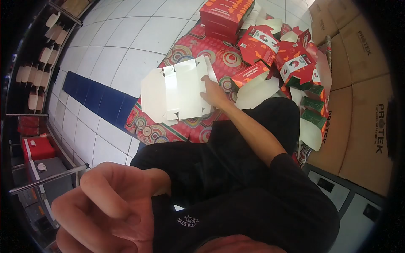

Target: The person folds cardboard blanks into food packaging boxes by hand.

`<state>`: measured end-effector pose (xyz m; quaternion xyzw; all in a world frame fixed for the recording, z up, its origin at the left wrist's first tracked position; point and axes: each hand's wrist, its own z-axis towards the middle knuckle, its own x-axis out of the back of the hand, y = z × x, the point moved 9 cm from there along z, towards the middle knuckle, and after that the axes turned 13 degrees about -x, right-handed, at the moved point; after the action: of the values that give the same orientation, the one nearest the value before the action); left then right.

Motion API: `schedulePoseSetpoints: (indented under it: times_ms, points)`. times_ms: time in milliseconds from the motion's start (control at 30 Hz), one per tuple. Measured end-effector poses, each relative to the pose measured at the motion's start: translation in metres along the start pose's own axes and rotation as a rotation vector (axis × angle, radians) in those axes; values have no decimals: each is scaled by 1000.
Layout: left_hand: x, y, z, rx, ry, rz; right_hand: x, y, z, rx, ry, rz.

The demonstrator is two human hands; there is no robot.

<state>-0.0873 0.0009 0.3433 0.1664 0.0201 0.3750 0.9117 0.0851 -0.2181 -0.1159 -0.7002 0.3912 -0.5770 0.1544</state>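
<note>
A flat cardboard box blank (183,90), white side up with creases and cut flaps, lies on a red patterned mat (198,126). My right hand (214,93) grips its right edge, with fingertips on the top face and the underside hidden. More pale card shows beneath and left of it. My left hand (109,202) is raised close to the camera at the lower left, fingers curled toward the palm. Nothing shows in it, though the frame cuts off part of the hand. Red printed boxes (257,44) lie just beyond my right hand.
A stack of red cartons (223,19) stands at the mat's far end. Brown PROTEK cartons (365,109) line the right side. On the left are a shelf rack (40,76), a metal rail (50,179) and a red case (39,147). White and blue floor tiles (99,95) border the mat.
</note>
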Motion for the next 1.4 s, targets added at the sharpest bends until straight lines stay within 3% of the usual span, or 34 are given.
schedulePoseSetpoints:
  times_ms: [100,200,433,533,633,733,933,1033,1233,1400]
  points:
    - [1,3,1,-183,-56,28,0,0,-2,-6,-3,-1]
    - [-1,-2,0,-109,-42,78,2,-2,-3,-5,-3,5]
    - [1,8,4,-177,-155,113,2,-4,-4,14,1,-4]
    - [5,-8,2,131,-156,11,2,-4,-4,4,-1,-15]
    - [1,3,4,-67,-273,8,2,-5,-4,10,0,-24]
    - [3,1,3,12,-137,29,1,-4,-3,-3,-6,-30]
    - [-5,-12,3,133,-64,-119,1,-3,-5,7,1,-25]
    - [19,1,2,-149,256,118,0,-2,-4,10,8,-25]
    - [18,-3,5,-123,274,33,0,-3,-3,0,-15,-34]
    - [13,-11,3,-46,364,-223,1,-5,-5,-16,-27,-47]
